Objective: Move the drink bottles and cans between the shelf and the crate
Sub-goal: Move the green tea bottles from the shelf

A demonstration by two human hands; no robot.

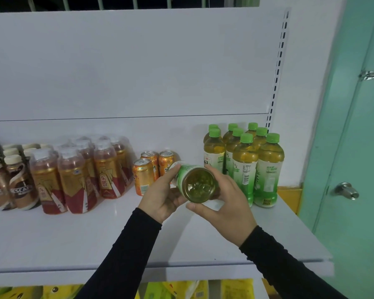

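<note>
A green tea bottle (195, 183) lies tipped over in the air above the white shelf (73, 240), its round bottom facing me. My left hand (162, 194) grips its left side and my right hand (227, 198) curls round its right side and underneath. Just to the right, several upright green-capped tea bottles (246, 160) stand in a cluster on the shelf. Three orange cans (148, 169) stand right behind my left hand. The crate is not in view.
Shrink-wrapped red-and-gold drink bottles (80, 173) and brown coffee bottles (7, 180) fill the shelf's left. Bare shelf lies in front of them. The slotted shelf upright (277, 67) and a teal door (354, 147) with a knob are at right. Yellow packages (203, 291) sit on the level below.
</note>
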